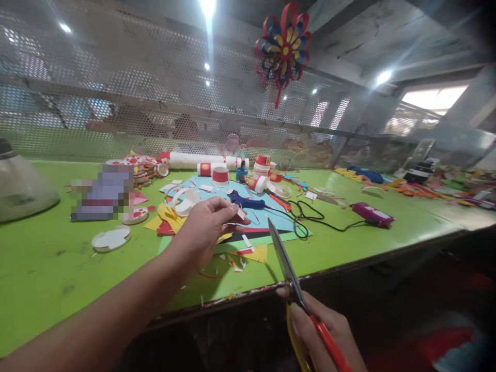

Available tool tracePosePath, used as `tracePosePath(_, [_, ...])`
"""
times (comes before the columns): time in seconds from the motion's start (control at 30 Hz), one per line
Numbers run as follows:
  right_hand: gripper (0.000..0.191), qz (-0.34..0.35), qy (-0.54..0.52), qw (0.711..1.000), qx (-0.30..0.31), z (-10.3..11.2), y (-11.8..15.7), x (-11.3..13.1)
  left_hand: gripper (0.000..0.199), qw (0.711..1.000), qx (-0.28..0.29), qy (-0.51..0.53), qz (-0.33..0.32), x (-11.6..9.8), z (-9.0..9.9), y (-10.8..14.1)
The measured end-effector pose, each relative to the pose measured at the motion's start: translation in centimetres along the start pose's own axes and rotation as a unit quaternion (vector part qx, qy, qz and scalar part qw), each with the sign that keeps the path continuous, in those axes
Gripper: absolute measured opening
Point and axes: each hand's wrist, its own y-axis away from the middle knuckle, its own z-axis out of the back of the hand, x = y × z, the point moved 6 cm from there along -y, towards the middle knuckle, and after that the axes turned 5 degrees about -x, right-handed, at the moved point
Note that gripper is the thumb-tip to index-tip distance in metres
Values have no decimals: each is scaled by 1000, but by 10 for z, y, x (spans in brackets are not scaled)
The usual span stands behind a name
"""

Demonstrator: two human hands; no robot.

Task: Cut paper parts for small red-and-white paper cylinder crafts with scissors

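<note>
In the head view my left hand (209, 227) reaches over the table, thumb and fingertips pinched on a small white paper piece (241, 213). My right hand (321, 330), at the table's front edge, grips a pair of scissors (285, 258) with red and yellow handles. The scissor blades look closed and point up and away from me. Just beyond my left hand lies a blue glue gun (248, 201) on light blue paper (213, 185). Yellow paper (163, 219) sits under my left wrist, and small paper scraps (240, 263) are scattered below the hand.
Red-and-white paper cups (220, 176) and a long white tube (197, 159) stand at the back. A black cord runs to a purple box (372, 214) on the right. White flower-shaped pieces (111, 239) lie left. A paper flower ornament (284, 49) hangs above.
</note>
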Motion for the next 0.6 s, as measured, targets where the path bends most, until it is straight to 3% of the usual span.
tracePosePath(0.3, [48, 3, 14, 1000, 19, 0, 3, -2, 17, 999, 3, 4, 32, 4, -1, 1])
tracePosePath(0.6, [56, -28, -31, 996, 84, -5, 6, -8, 20, 999, 34, -3, 27, 6, -5, 1])
